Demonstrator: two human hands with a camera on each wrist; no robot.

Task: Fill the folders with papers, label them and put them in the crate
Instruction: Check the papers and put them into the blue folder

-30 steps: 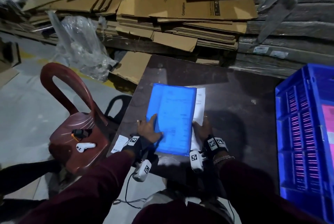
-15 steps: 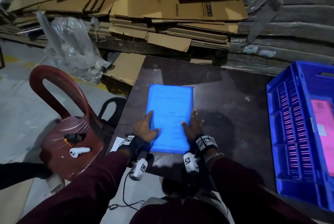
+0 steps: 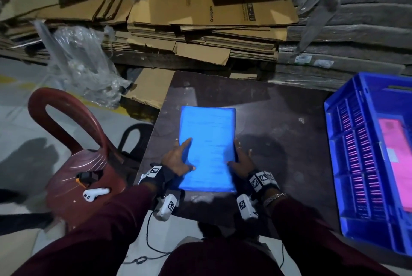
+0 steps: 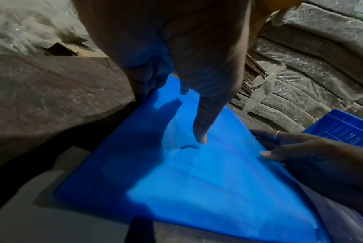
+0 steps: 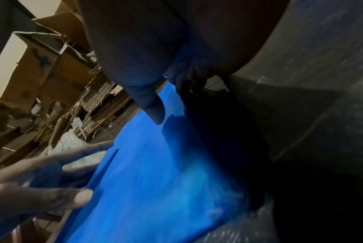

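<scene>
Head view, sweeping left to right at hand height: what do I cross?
red chair → left hand → blue folder → right hand → bare stretch of table → blue crate → pink folder lying inside the crate

Print showing through the translucent blue plastic folder (image 3: 208,148) is too faint to read. The head view's right edge cuts off the blue slatted plastic crate (image 3: 356,159) and the pink folder (image 3: 399,177) lying in it. Fingers of the right hand (image 5: 176,41) sink into shadow at the blue folder's edge in the right wrist view. The black-and-orange object (image 3: 88,177) on the dark red plastic chair (image 3: 66,164) is too small to identify.
</scene>
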